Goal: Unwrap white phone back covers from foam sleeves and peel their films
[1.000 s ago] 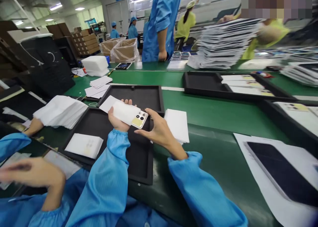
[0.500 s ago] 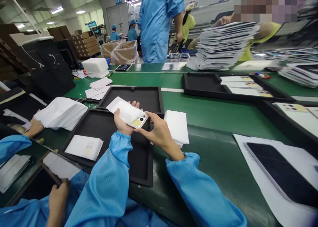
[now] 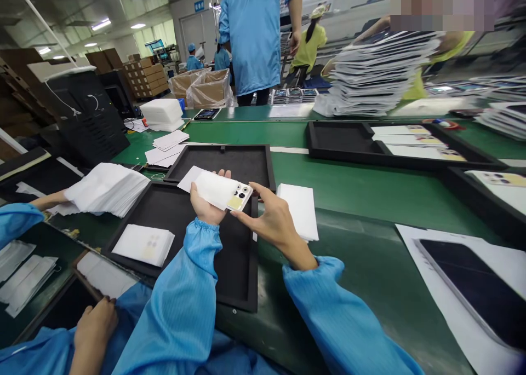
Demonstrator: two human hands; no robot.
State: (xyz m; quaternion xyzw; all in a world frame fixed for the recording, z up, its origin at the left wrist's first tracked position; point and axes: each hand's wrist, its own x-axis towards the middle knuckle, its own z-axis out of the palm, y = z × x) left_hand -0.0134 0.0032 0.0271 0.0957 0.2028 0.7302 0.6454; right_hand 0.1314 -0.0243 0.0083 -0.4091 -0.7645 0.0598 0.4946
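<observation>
palm up, my left hand (image 3: pixel 207 206) cups a white phone (image 3: pixel 219 191) from below, its fingers (image 3: pixel 224 173) showing past the far edge. my right hand (image 3: pixel 275 221) is closed on the camera end, with its thumb on the near edge and its fingertips (image 3: pixel 255 186) at the corner. from this feed, both hands have hold of the phone, though i can't tell how hard they grip.

the phone is tilted, back up, showing round camera lenses and a yellow patch. a white sheet (image 3: pixel 189 178) pokes out under its far end. it sits above the join between a near black tray (image 3: pixel 236 276) and a far black tray (image 3: pixel 217 159).

a pile of white sheets (image 3: pixel 143 244) lies in the near tray, and a second pile (image 3: pixel 298 211) sits on the green conveyor belt (image 3: pixel 361 191) just beside my right hand. at lower left, one co-worker's hand (image 3: pixel 95 328) rests on a dark tray edge, while another's hand (image 3: pixel 51 201) reaches under a fanned white stack (image 3: pixel 109 189).
</observation>
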